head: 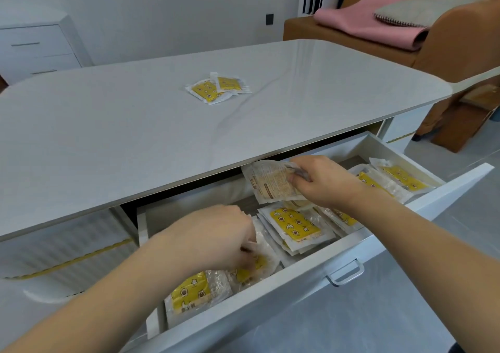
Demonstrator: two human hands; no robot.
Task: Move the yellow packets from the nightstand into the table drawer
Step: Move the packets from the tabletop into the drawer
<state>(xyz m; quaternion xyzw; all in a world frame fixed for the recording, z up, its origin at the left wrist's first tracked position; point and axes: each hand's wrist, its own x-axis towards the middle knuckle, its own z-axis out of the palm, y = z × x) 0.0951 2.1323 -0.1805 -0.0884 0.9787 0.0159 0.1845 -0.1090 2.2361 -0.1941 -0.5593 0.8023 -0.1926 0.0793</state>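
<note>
The right hand (pixel 322 182) has its fingers curled around a packet (pixel 270 181) turned printed-back up, held above the back of the open drawer (pixel 297 277). The left hand (pixel 216 236) pinches the clear edge of another yellow packet (pixel 254 268) at the drawer's near-left corner. Both would do best to lower the packets flat onto the layer already lying there, letting go only once they rest below the rim, so the drawer can shut freely. 2 packets (pixel 217 87) remain on the tabletop (pixel 108 122), overlapping, well apart from the hands.
</note>
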